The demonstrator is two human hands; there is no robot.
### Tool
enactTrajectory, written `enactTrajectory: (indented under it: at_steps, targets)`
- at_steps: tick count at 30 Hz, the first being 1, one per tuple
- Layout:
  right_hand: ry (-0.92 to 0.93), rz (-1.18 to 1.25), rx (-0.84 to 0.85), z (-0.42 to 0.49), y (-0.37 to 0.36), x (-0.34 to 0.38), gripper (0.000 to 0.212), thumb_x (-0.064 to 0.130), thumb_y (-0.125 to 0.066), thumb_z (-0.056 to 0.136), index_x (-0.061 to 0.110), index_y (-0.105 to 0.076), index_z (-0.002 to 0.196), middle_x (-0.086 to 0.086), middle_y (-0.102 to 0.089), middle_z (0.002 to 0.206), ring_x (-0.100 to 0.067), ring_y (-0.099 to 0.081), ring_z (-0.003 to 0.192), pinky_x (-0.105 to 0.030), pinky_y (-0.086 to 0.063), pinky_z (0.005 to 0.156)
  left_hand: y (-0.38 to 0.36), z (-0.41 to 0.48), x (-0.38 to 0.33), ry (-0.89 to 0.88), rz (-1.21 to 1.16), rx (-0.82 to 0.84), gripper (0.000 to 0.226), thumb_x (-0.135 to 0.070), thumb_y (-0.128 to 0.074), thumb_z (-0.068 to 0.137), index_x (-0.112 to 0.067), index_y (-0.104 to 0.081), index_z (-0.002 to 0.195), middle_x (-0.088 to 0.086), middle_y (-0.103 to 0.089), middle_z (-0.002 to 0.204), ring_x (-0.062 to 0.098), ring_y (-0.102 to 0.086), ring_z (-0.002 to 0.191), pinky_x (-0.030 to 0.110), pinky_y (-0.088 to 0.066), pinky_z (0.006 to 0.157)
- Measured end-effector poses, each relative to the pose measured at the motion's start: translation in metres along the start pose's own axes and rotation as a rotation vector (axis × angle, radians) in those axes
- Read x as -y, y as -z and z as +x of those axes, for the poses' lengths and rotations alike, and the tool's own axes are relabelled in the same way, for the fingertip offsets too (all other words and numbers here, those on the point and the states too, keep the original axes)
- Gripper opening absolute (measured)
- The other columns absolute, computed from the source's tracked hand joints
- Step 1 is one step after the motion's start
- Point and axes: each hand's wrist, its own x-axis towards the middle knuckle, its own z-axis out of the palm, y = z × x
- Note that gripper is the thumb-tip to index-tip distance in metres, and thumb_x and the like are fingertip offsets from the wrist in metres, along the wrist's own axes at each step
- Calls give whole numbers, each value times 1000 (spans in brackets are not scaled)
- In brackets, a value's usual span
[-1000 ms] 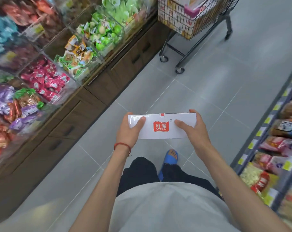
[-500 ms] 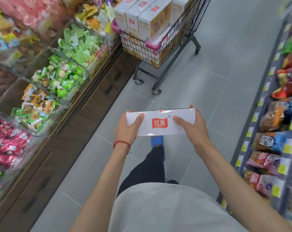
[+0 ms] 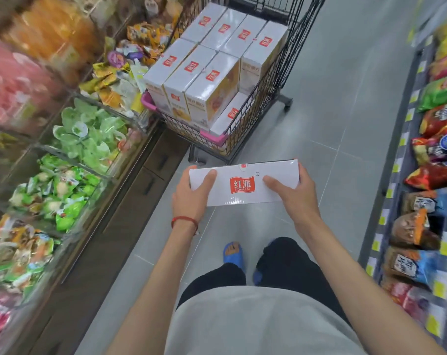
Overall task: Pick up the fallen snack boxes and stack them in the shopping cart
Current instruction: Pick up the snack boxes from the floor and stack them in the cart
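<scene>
A: Where's the box?
B: I've got the white snack box [image 3: 244, 184] flat in front of me, above the grey floor [image 3: 319, 124] — just short of the shopping cart [image 3: 301, 29].
A: And the grip?
B: My left hand [image 3: 191, 196] clasps its left end, my right hand [image 3: 294, 198] the right end, thumbs on top. The cart is packed with matching boxes [image 3: 199, 80].

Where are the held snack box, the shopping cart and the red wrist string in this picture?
held snack box [image 3: 242, 184]: head view, on the red logo of its top face.
shopping cart [image 3: 212, 137]: head view, on the pink near corner of its rim.
red wrist string [image 3: 184, 219]: head view, on the middle of the string.
</scene>
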Motion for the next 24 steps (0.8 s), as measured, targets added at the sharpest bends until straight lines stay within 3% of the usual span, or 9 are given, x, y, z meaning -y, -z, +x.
enactTrajectory:
  at_steps: [3,7,11,15,19,24]
  targets:
    - [39,12,25,46,3,27,42,26,-85,82,24,-63,117,9,-75,107,-12,-72,100,-32,-61,86,-17,30,-31,14,-24,-51,46,-59,-62,88,-34,-53,124,-3,-67,108,13,-67,96,48,-60,85]
    - [76,-29,110,114,9,60,55,28,-86,82,24,-59,129,5,-71,117,-14,-69,109,-30,-62,88,-44,64,-70,51,-73,-144,52,-64,-62,82,-35,-54,124,-4,-68,110,12,-68,95,47,-61,83]
    - [122,-71,202,173,20,96,53,24,-86,83,27,-58,128,8,-69,119,-11,-66,111,-21,-58,85,-71,90,-108,95,-121,-232,45,-65,-62,84,-36,-56,117,-7,-69,106,10,-69,92,45,-62,81]
    - [138,-129,312,229,20,125,69,29,-87,81,27,-53,141,8,-66,127,-10,-63,117,-28,-58,95,-92,108,-136,122,-183,-336,37,-54,-61,93,-30,-55,121,-12,-68,102,0,-68,81,36,-63,77]
    - [162,-161,404,271,4,149,75,29,-89,79,27,-51,145,9,-65,130,-9,-63,119,-34,-58,98,-99,128,-149,183,-255,-451,37,-57,-63,89,-33,-58,116,-17,-67,99,3,-68,87,43,-63,78]
    - [189,-199,502,310,-27,172,72,23,-89,79,27,-55,143,12,-67,128,-5,-65,115,-26,-59,93,-95,155,-152,257,-320,-557,29,-60,-67,84,-39,-62,103,-14,-69,99,10,-69,91,47,-63,74]
